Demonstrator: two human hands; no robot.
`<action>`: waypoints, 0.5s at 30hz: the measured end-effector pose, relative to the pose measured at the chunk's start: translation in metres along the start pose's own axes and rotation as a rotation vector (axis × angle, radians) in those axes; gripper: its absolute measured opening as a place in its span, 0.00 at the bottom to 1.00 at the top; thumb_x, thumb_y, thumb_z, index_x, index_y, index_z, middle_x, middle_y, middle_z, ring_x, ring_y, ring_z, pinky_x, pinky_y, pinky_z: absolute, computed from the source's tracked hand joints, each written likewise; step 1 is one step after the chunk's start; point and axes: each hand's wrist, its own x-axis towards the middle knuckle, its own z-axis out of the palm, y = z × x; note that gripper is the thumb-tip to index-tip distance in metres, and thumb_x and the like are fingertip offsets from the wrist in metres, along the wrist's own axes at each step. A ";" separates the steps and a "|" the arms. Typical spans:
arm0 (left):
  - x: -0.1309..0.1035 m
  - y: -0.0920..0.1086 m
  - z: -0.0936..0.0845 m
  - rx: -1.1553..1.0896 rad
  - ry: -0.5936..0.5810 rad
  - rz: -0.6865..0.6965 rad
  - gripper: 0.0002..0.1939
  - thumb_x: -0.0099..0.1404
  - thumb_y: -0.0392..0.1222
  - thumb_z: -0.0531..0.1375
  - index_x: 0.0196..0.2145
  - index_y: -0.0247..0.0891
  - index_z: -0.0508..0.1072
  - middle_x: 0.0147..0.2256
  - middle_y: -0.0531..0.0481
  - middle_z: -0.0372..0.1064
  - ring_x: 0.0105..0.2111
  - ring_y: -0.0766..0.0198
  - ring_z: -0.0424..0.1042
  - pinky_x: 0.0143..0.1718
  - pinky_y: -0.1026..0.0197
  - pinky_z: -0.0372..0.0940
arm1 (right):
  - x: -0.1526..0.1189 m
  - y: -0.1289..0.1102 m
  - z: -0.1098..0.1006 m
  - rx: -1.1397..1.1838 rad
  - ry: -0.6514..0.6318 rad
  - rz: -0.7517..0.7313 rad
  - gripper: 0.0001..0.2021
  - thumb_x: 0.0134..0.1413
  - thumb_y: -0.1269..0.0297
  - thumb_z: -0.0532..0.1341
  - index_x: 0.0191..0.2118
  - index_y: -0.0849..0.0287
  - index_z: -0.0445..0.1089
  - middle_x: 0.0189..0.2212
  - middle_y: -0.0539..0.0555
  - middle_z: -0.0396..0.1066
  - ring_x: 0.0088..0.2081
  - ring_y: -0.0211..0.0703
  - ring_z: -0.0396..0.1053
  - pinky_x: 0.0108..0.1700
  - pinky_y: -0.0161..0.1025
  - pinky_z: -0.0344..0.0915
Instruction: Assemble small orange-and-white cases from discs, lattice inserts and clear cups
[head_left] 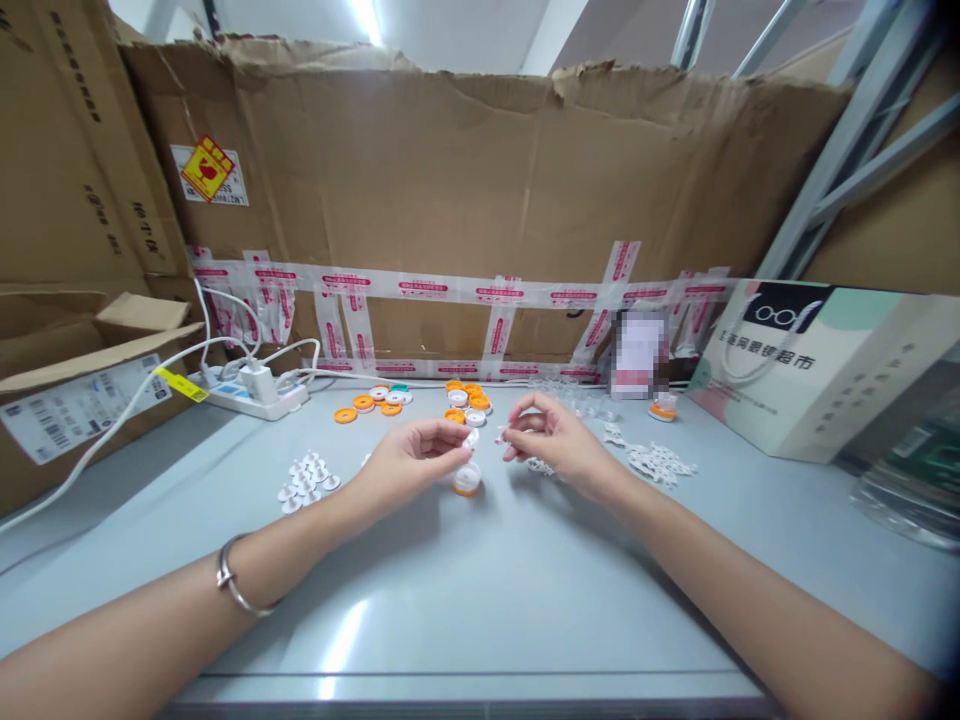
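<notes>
Bare forearms (169, 615) over grey bench (525, 610): left hand (420, 455) pinches a small white plastic part (472, 440), right hand (559, 440) a tinier white piece (500, 435), near a clear, orange-based round container (467, 481); apparently fitting, calling for fine alignment.

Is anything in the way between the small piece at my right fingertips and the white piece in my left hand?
Nothing visible: the right hand and its small piece face the left hand and its white piece across an open gap. The clear container with an orange base sits lower in view, outside that gap.
</notes>
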 end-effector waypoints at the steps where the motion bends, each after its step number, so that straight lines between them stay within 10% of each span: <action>1: -0.002 0.000 0.001 0.077 -0.001 0.036 0.14 0.56 0.43 0.61 0.40 0.34 0.71 0.37 0.46 0.72 0.35 0.65 0.71 0.39 0.63 0.66 | -0.001 0.001 0.005 0.043 -0.019 0.010 0.11 0.40 0.63 0.64 0.29 0.59 0.61 0.24 0.47 0.70 0.26 0.36 0.72 0.31 0.33 0.66; 15: -0.014 0.004 0.007 0.684 0.171 0.661 0.08 0.61 0.38 0.56 0.39 0.38 0.71 0.32 0.48 0.72 0.32 0.65 0.70 0.36 0.62 0.64 | -0.025 -0.017 0.026 0.206 -0.247 -0.073 0.10 0.50 0.59 0.60 0.35 0.60 0.73 0.36 0.54 0.73 0.40 0.38 0.70 0.48 0.39 0.64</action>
